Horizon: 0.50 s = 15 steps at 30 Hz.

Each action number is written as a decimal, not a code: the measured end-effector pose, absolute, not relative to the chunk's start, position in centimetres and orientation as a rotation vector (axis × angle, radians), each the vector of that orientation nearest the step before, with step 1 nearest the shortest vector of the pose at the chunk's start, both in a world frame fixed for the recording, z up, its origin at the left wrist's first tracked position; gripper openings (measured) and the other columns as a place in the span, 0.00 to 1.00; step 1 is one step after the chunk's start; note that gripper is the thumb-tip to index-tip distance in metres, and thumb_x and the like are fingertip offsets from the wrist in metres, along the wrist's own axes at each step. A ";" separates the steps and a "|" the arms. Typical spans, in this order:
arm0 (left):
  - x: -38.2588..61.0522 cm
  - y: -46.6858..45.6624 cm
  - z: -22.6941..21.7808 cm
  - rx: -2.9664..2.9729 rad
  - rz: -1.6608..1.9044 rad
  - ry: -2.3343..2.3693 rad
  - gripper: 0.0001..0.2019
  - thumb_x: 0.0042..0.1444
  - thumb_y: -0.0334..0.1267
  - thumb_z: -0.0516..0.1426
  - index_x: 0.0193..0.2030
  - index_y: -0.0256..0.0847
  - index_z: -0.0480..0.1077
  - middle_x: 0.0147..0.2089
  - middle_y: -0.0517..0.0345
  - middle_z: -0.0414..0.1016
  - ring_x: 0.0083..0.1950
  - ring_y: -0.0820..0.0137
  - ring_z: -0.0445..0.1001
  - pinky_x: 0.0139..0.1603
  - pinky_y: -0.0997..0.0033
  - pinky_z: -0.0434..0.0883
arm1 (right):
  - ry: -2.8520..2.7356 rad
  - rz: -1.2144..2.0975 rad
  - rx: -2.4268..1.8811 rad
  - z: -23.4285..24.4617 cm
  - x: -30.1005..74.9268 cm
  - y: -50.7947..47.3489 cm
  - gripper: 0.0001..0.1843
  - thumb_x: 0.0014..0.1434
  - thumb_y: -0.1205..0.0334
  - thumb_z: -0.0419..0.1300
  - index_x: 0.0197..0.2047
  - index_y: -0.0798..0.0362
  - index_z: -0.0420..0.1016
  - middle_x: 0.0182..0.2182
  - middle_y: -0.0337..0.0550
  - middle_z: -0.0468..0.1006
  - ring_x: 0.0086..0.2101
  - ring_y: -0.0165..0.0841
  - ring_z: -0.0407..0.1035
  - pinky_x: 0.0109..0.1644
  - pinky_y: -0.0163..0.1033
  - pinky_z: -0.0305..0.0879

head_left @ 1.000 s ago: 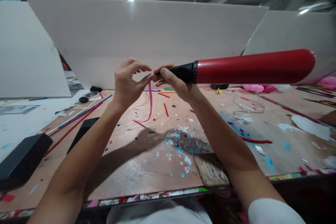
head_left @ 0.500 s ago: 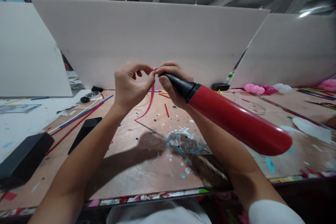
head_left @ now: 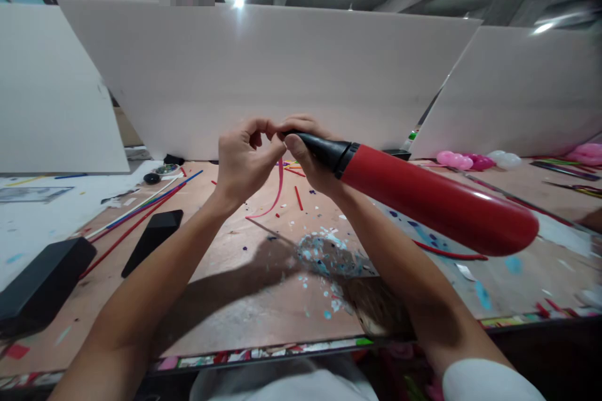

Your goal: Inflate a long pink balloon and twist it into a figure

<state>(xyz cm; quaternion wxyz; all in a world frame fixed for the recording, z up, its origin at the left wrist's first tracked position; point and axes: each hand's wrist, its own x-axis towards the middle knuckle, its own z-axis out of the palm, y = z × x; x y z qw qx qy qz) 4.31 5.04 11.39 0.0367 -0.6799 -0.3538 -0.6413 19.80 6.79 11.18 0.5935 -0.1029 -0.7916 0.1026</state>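
Observation:
My right hand (head_left: 316, 161) is wrapped round the black nozzle end of a red balloon pump (head_left: 437, 198), whose long body slants down to the right above the table. Against the nozzle tip, my left hand (head_left: 245, 160) pinches the end of a pink modelling balloon (head_left: 281, 183). The uninflated balloon dangles below my fingers in a thin curve, its lower end close to the tabletop. My fingertips hide how far the balloon's mouth sits over the nozzle.
A tall white panel (head_left: 263, 69) stands behind my hands. Black blocks (head_left: 155, 241) and long thin balloons (head_left: 136, 216) lie on the left. Blue and white scraps (head_left: 324, 247) litter the tabletop (head_left: 263, 319). Inflated pink balloons (head_left: 454, 159) and scissors (head_left: 576, 187) are at right.
My left hand has moved slightly right, closer to the nozzle, and the pink end at my fingertips is now covered. The pump's far end has swung up and a little right.

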 end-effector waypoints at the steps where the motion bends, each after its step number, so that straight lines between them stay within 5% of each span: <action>1: 4.1 5.2 11.5 -2.102 -1.942 -1.084 0.06 0.56 0.42 0.63 0.32 0.43 0.73 0.27 0.61 0.72 0.31 0.72 0.68 0.32 0.68 0.65 | -1.837 0.261 -0.258 11.2 19.9 7.0 0.13 0.67 0.49 0.57 0.46 0.46 0.77 0.46 0.44 0.76 0.47 0.34 0.72 0.57 0.42 0.68; 6: 2.6 6.0 12.2 -2.445 -1.784 -1.015 0.12 0.53 0.42 0.65 0.42 0.42 0.75 0.39 0.54 0.79 0.34 0.71 0.73 0.32 0.69 0.67 | -1.853 0.522 -0.427 11.5 20.8 8.1 0.21 0.63 0.41 0.59 0.45 0.50 0.79 0.38 0.43 0.77 0.39 0.33 0.72 0.47 0.39 0.71; 15: 2.3 5.8 12.4 -2.711 -1.569 -1.029 0.09 0.52 0.36 0.64 0.41 0.42 0.81 0.37 0.54 0.81 0.34 0.70 0.74 0.35 0.70 0.68 | -1.769 0.895 -0.453 12.6 22.4 8.7 0.22 0.57 0.41 0.64 0.33 0.54 0.78 0.28 0.41 0.76 0.28 0.28 0.70 0.33 0.34 0.68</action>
